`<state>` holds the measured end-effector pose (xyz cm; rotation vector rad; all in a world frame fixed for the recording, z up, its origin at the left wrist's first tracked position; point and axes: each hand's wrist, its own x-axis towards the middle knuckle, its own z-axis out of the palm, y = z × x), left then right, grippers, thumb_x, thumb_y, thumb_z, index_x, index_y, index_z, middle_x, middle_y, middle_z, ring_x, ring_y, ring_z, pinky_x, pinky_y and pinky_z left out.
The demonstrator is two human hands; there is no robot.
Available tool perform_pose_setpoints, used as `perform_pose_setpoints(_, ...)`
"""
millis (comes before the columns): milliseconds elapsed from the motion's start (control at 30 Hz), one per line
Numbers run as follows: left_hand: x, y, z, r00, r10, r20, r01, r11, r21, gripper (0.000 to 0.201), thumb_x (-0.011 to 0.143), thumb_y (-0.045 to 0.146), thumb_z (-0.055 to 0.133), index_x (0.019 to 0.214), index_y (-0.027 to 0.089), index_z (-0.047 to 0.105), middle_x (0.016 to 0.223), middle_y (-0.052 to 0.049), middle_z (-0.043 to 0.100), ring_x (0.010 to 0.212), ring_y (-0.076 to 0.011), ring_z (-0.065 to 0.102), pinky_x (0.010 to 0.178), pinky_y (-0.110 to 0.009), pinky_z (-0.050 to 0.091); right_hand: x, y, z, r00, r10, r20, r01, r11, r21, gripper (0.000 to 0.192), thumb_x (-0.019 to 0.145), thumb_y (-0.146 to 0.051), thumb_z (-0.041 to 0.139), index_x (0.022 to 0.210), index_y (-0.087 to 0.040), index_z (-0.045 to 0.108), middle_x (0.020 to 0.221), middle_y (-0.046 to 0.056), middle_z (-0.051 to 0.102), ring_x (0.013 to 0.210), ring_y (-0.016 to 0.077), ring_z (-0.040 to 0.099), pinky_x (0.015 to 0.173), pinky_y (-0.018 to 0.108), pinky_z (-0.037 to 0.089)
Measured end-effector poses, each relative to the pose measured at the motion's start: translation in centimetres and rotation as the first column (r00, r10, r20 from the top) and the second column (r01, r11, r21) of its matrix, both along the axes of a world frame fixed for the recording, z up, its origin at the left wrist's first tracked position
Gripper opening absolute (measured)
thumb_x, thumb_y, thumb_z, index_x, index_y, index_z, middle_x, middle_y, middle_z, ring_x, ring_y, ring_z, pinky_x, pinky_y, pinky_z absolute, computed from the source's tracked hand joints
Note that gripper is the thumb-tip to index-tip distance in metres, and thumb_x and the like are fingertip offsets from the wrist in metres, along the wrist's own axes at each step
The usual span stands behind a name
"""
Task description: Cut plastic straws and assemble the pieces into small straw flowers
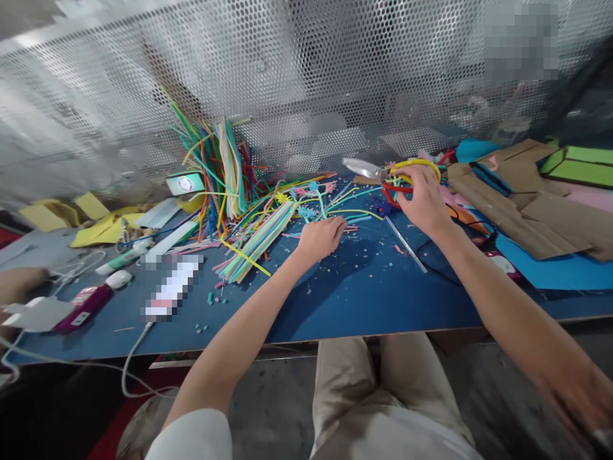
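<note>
My right hand [424, 198] grips scissors [378, 171] with yellow and red handles, the silver blades pointing left above the blue tabletop [364, 287]. My left hand [320, 237] rests on the table with its fingers curled over thin coloured strips, pinching at pink and teal pieces next to small flower-like shapes [306, 198]. A pile of coloured pipe-cleaner sticks [258, 239] lies just left of that hand. A taller bundle of sticks [223, 166] leans against the perforated metal screen [287, 76].
Brown cardboard pieces [536, 204], blue and green sheets lie at the right. Yellow paper [100, 223], a white mouse-like object [118, 278], a purple device [83, 306] and white cables sit at the left. A thin grey rod [405, 244] lies on the table. Small scraps litter the surface.
</note>
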<state>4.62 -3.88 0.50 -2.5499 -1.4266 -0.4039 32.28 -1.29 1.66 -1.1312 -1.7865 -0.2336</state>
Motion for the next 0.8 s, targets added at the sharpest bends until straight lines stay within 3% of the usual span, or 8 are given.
perform_pose_setpoints(100,-0.2,0.4,0.0,0.991,0.124,0.044,-0.126,0.991,0.047,0.038,0.105,0.04,0.029,0.109,0.021,0.062,0.086,-0.007,0.073,0.076,-0.0211,0.069,0.062,-0.027,0.041,-0.2,0.0,-0.2,0.994,0.012,-0.113,-0.022,0.996,-0.088,0.04,0.079,-0.02,0.069,0.118,-0.022,0.056,0.119,0.012,0.065,0.118,0.0321,0.06,0.102,0.052,0.048)
perform_pose_setpoints(200,-0.8,1.0,0.3,0.972,0.171,0.158,-0.179,0.983,0.032,0.039,0.106,0.039,0.029,0.1,0.019,0.062,0.075,-0.007,0.069,0.069,-0.0208,0.066,0.062,-0.027,0.04,-0.5,-0.3,-0.1,0.959,-0.004,-0.283,-0.052,0.981,-0.189,0.044,0.074,-0.034,0.078,0.113,-0.021,0.059,0.101,0.011,0.071,0.095,0.0306,0.069,0.085,0.049,0.055)
perform_pose_setpoints(300,-1.3,1.5,1.2,0.944,0.109,0.311,-0.125,0.992,0.03,0.037,0.106,0.037,0.03,0.098,0.019,0.061,0.077,-0.006,0.069,0.073,-0.0204,0.066,0.067,-0.028,0.042,-0.7,-0.5,0.2,0.907,-0.007,-0.421,-0.128,0.947,-0.293,0.037,0.073,-0.046,0.079,0.096,-0.021,0.064,0.073,0.005,0.07,0.069,0.0246,0.067,0.063,0.04,0.055)
perform_pose_setpoints(400,-1.5,1.5,2.5,0.898,-0.005,0.44,-0.018,0.999,0.048,0.037,0.107,0.035,0.029,0.097,0.019,0.062,0.085,-0.006,0.07,0.079,-0.0177,0.065,0.073,-0.027,0.044,-0.9,-0.5,0.5,0.817,0.038,-0.575,-0.297,0.883,-0.363,0.041,0.069,-0.05,0.081,0.092,-0.022,0.062,0.068,0.002,0.066,0.054,0.019,0.06,0.049,0.034,0.049)
perform_pose_setpoints(500,-1.2,1.3,3.6,0.875,-0.039,0.482,0.018,0.999,0.048,0.04,0.107,0.035,0.028,0.094,0.019,0.063,0.086,-0.006,0.07,0.078,-0.0165,0.064,0.074,-0.027,0.045,-1.1,-0.8,0.7,0.745,0.095,-0.66,-0.401,0.855,-0.329,0.049,0.067,-0.049,0.082,0.1,-0.025,0.055,0.081,0.002,0.068,0.055,0.0175,0.062,0.051,0.034,0.053)
perform_pose_setpoints(600,-0.5,1.2,3.7,0.883,-0.043,0.467,0.016,0.998,0.061,0.04,0.107,0.034,0.028,0.102,0.019,0.064,0.092,-0.007,0.071,0.078,-0.017,0.064,0.073,-0.028,0.045,-1.1,-1.6,0.7,0.745,0.159,-0.648,-0.444,0.843,-0.304,0.054,0.068,-0.048,0.081,0.106,-0.029,0.049,0.091,0.0,0.068,0.058,0.0163,0.064,0.053,0.033,0.054)
perform_pose_setpoints(700,0.2,1.2,3.0,0.898,0.018,0.44,-0.053,0.996,0.067,0.039,0.107,0.036,0.028,0.117,0.02,0.062,0.09,-0.007,0.072,0.074,-0.0179,0.064,0.068,-0.028,0.044,-0.8,-2.4,0.2,0.773,0.146,-0.618,-0.423,0.844,-0.329,0.052,0.067,-0.048,0.082,0.103,-0.028,0.05,0.078,-0.002,0.067,0.052,0.0153,0.059,0.049,0.032,0.05)
perform_pose_setpoints(800,0.4,1.2,2.0,0.91,0.082,0.406,-0.126,0.989,0.083,0.04,0.106,0.041,0.029,0.116,0.023,0.063,0.083,-0.005,0.072,0.069,-0.018,0.063,0.062,-0.028,0.041,-0.5,-2.8,-0.5,0.81,0.092,-0.579,-0.361,0.856,-0.37,0.049,0.062,-0.049,0.085,0.093,-0.025,0.056,0.072,0.0,0.066,0.054,0.0168,0.058,0.051,0.033,0.049)
